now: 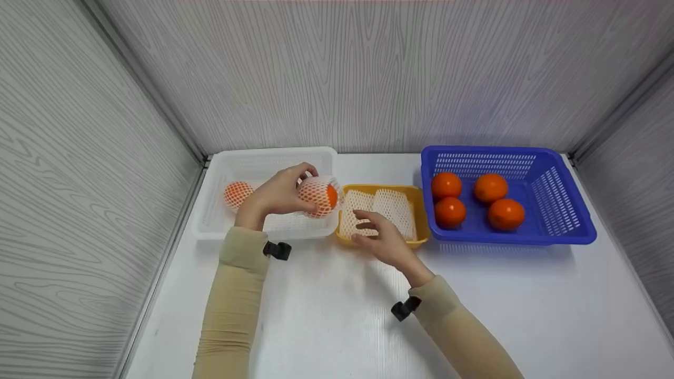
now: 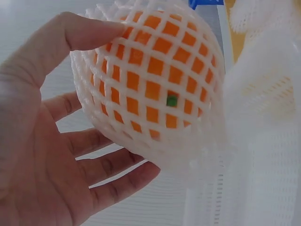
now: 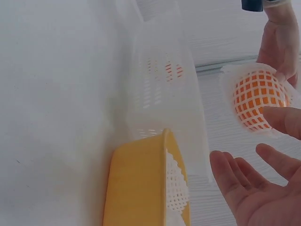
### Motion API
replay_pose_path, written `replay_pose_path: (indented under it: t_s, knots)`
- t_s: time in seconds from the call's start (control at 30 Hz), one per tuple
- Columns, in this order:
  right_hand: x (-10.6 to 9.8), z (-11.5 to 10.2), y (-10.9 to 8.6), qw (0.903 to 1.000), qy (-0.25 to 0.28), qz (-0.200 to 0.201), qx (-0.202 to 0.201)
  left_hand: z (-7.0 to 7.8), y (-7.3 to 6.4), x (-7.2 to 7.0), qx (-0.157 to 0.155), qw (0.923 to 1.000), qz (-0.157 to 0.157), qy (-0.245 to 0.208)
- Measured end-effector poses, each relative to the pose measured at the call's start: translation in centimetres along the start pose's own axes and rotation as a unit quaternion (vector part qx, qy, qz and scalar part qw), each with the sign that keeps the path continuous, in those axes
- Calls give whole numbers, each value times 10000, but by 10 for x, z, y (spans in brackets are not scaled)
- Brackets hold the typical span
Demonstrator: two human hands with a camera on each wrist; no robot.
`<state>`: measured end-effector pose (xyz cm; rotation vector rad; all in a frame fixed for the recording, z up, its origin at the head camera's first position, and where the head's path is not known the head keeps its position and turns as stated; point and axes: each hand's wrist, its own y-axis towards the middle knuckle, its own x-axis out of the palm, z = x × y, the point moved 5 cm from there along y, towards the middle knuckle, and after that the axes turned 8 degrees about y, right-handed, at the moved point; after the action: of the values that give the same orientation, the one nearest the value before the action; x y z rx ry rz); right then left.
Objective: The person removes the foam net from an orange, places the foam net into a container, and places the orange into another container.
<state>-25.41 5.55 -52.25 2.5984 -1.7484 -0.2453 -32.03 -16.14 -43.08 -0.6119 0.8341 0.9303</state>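
Observation:
My left hand (image 1: pixel 281 192) grips an orange (image 1: pixel 316 197) wrapped in a white foam net, above the right part of the white basket (image 1: pixel 210 221). In the left wrist view the net (image 2: pixel 155 80) covers the fruit, and a small green spot shows through its mesh. My right hand (image 1: pixel 387 239) is over the front of the yellow basket (image 1: pixel 418 202), its fingers loosely bent with nothing held. Flat white foam nets (image 1: pixel 395 208) lie inside that yellow basket. Another netted orange (image 1: pixel 238 195) lies in the white basket, left of my left hand.
To the right stands a blue basket (image 1: pixel 574 210) holding several bare oranges (image 1: pixel 491 188). All three baskets stand in a row on the white table (image 1: pixel 326 316). Wood-grain panels (image 1: pixel 368 73) rise behind and on both sides.

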Motion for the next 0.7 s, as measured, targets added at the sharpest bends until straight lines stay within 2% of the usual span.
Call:
replay_pose_path:
  t_s: [0.03,0.23,0.43,0.53,0.7]
  knots:
    - [-2,-7,-3,9999,89,5,-73,4,-1,2,74,9999,28,-84]
    - [-14,-15,-14,9983,406,109,-394,23,-9,21,598,9956,330,-645]
    - [-22,-12,-23,9958,721,244,-516,37,-14,42,996,9912,559,-664]
    - [-26,-13,-28,9942,846,410,-518,42,-15,53,1091,9894,680,-676]
    - [-35,-15,-37,9912,973,706,-562,49,-18,71,1021,9873,885,-841]
